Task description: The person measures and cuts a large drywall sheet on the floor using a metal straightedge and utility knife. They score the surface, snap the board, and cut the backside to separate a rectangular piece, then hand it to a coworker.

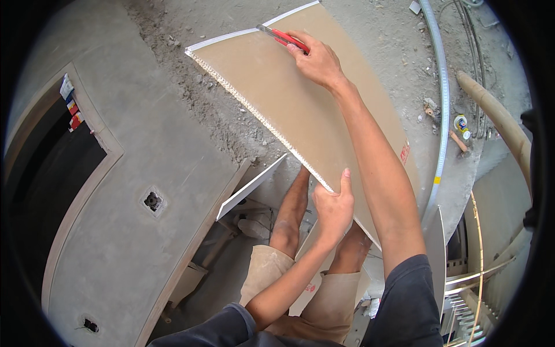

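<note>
A large tan-faced sheet of plasterboard (289, 110) slants across the middle, its rough white cut edge running down its left side. My left hand (335, 209) is closed on that edge near my knees, thumb on the tan face and fingers out of sight beneath. Up at the far end, my right hand (318, 62) is wrapped round a red utility knife (283, 38). The knife's tip is at the board's white far edge, where the border shows a step. Whether the blade touches the board is hard to tell.
To the left stands a grey plastered wall (173, 133) with a dark opening and a recessed box (152, 201). A narrow white board strip (251, 188) lies beside it. On the right are a long metal channel (440, 104), a hammer (458, 140), a tape roll (461, 122) and rubble.
</note>
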A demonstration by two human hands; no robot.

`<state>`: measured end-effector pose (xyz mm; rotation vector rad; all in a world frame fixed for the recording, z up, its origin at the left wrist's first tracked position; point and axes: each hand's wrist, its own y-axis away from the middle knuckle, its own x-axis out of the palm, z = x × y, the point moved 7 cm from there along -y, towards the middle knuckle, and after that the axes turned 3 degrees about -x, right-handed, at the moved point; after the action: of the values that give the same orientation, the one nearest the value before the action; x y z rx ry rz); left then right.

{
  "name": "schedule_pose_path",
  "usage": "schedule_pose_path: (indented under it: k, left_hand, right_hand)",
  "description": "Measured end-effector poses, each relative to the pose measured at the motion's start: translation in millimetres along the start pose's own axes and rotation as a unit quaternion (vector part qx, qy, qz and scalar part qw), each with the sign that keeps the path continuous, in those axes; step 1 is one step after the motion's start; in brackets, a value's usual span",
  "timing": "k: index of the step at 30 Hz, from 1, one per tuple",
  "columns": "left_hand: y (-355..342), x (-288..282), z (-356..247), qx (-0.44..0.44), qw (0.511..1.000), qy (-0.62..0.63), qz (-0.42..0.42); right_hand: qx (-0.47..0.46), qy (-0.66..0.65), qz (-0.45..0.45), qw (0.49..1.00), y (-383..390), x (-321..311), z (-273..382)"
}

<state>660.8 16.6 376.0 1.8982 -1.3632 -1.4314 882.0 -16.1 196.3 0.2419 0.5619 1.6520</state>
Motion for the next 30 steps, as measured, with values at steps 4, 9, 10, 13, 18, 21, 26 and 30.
schedule_pose_path:
  k: [4,9,10,13,18,21,26,30]
  left_hand:
    - [0,0,-10,0.049,0.999,-0.006,0.008]
    - [0,1,-12,0.093,0.996,-0.002,0.002]
    - [-1,1,-11,0.091,0.996,-0.004,0.005]
    - [-3,2,-11,0.102,0.995,-0.012,0.001]
    - [-5,3,-9,0.102,0.995,-0.017,0.002]
    - [-8,3,-5,0.096,0.995,-0.016,-0.005]
    - [-10,4,5,0.085,0.996,0.003,0.008]
    - [-10,-1,4,0.115,0.993,-0.01,-0.003]
  right_hand:
    - [-0.039,0.065,0.003,0.997,-8,-6,11]
    - [-0.102,0.135,0.01,0.986,-22,-19,22]
    - [-0.111,0.131,0.01,0.985,-23,-20,23]
    - [-0.122,0.135,0.011,0.983,-21,-19,23]
    - [-0.145,0.17,0.034,0.974,-15,-15,18]
    - [-0.149,0.191,0.069,0.968,-7,-12,8]
    - [-0.147,0.168,0.063,0.973,8,-12,-5]
    - [-0.157,0.189,0.065,0.967,9,-15,-5]
